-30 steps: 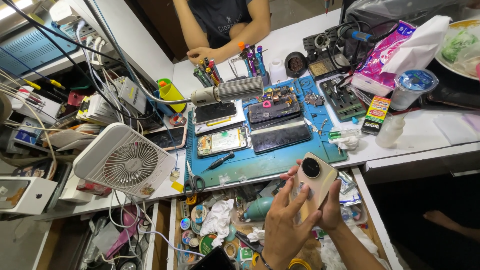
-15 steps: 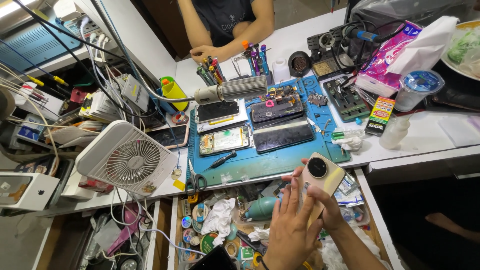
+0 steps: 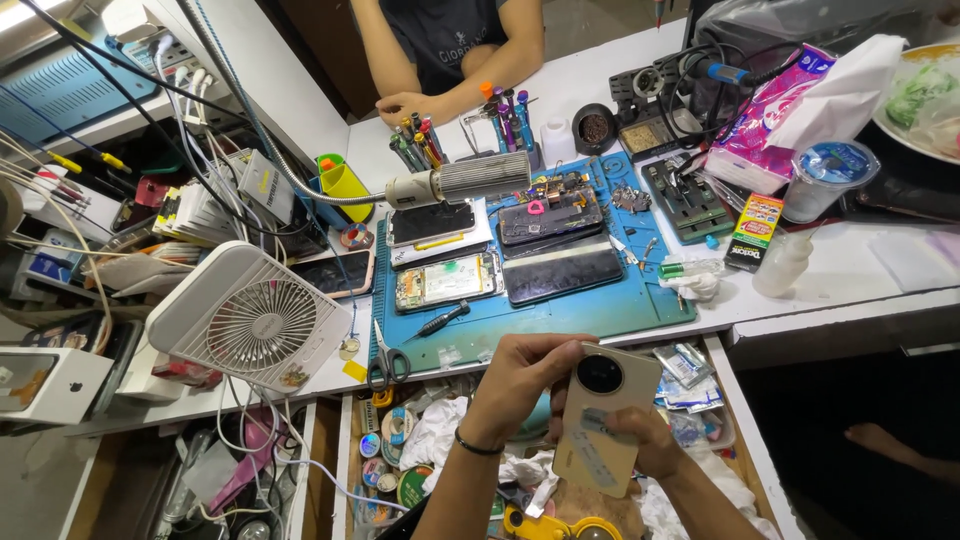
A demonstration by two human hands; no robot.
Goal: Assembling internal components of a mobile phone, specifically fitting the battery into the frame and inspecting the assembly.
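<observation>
Head view: gold phone (image 3: 603, 420) back up, lower centre of frame over open drawer (image 3: 725, 400), left hand (image 3: 520, 380) pinching its top edge, right hand (image 3: 645, 445) gripping its lower right side, blue mat (image 3: 600, 310) with opened phones above, white fan (image 3: 255, 320) at left.

phone back cover (image 3: 600, 420): smooth pale gold, satin sheen | work mat (image 3: 600, 310): matt blue rubber | fan (image 3: 250, 320): white plastic | drawer rags (image 3: 440, 435): crumpled white cloth
</observation>
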